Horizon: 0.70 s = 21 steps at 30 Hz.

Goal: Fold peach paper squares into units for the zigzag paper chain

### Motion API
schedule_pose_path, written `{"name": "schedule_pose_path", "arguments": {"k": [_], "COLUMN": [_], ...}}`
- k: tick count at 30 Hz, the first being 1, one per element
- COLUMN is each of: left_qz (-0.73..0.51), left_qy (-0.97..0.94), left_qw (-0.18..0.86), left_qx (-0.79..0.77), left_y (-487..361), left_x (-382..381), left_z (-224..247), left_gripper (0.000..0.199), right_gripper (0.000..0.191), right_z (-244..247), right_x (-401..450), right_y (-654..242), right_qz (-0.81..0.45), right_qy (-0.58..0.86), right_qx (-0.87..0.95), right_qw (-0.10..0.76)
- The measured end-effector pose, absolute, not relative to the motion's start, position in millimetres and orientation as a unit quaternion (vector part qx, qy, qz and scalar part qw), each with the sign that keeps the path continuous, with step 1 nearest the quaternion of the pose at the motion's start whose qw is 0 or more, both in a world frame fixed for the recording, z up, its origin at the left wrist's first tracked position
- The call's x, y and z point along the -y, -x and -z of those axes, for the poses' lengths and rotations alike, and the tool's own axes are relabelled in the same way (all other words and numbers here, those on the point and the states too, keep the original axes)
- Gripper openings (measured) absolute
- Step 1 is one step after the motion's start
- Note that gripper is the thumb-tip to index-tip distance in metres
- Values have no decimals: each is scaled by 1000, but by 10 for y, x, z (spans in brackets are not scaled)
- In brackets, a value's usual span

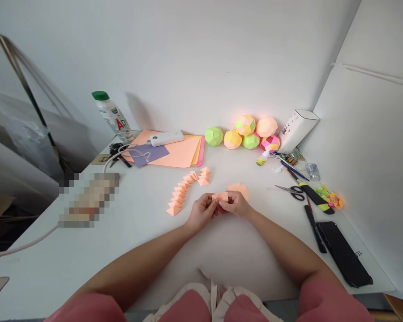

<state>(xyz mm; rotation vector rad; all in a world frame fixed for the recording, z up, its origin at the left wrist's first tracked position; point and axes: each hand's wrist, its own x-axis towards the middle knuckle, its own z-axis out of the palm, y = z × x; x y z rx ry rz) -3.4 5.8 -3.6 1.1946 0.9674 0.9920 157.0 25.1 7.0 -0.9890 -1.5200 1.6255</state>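
Note:
Between my two hands is a small peach paper piece [220, 197], pinched at both ends near the middle of the table. My left hand [203, 210] closes on its left end and my right hand [236, 205] on its right end; the fingertips nearly meet beneath it. Just behind my right hand lies a stack of peach paper pieces [240, 190], partly hidden by that hand. To the left, a curved row of folded peach paper units [178, 193] stands on the white table, with a shorter row of similar units [204, 176] beside its far end.
Paper balls [245, 125] are piled against the wall. Coloured sheets [174, 152] lie under a white power bank [167, 137], near a bottle [114, 117]. On the right are scissors [293, 191], a glue bottle [262, 158], a cutter [314, 197] and a black phone-like case [344, 252].

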Motion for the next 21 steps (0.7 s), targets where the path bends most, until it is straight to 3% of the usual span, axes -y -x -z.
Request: {"name": "schedule_pose_path", "arguments": {"k": [12,21], "left_qz": [-457,-490], "left_qy": [-487,-459], "left_qw": [613,599], "left_qx": [-422,-436], "left_y": [38,37], "left_x": [-49,-52], "left_z": [13,-23], "left_gripper": [32,34], "right_gripper": [7,13], "right_z": [-1,-1], "right_x": [-254,-289], "right_y": [-1613,-1642], "right_qz": [-587,-598], "right_qy": [434,400], "right_qx": [590,566], "right_qw": [346,402]}}
